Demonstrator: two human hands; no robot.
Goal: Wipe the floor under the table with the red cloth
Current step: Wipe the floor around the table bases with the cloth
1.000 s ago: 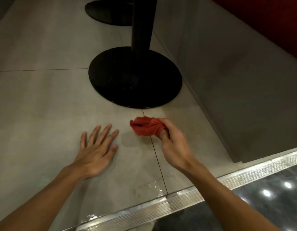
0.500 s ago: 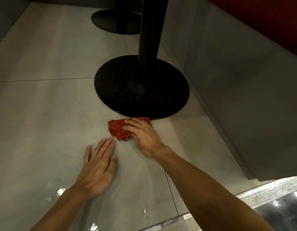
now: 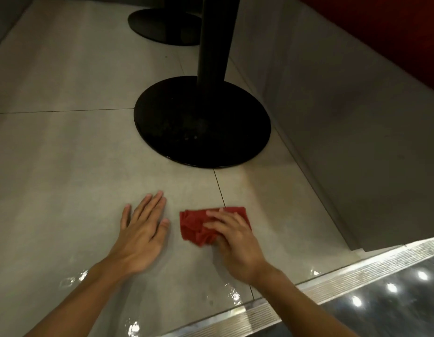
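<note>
Head: right hand (image 3: 235,242) presses red cloth (image 3: 194,227), table base (image 3: 201,122) apart.

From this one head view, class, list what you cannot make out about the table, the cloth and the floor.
1. The tabletop: cut off by the top edge of the head view; only the pole and base show.
2. The cloth: its right part is hidden under the right hand.
3. The floor beneath the left hand and the cloth: covered.
4. The far base: its pole is mostly cut off by the top edge.
</note>
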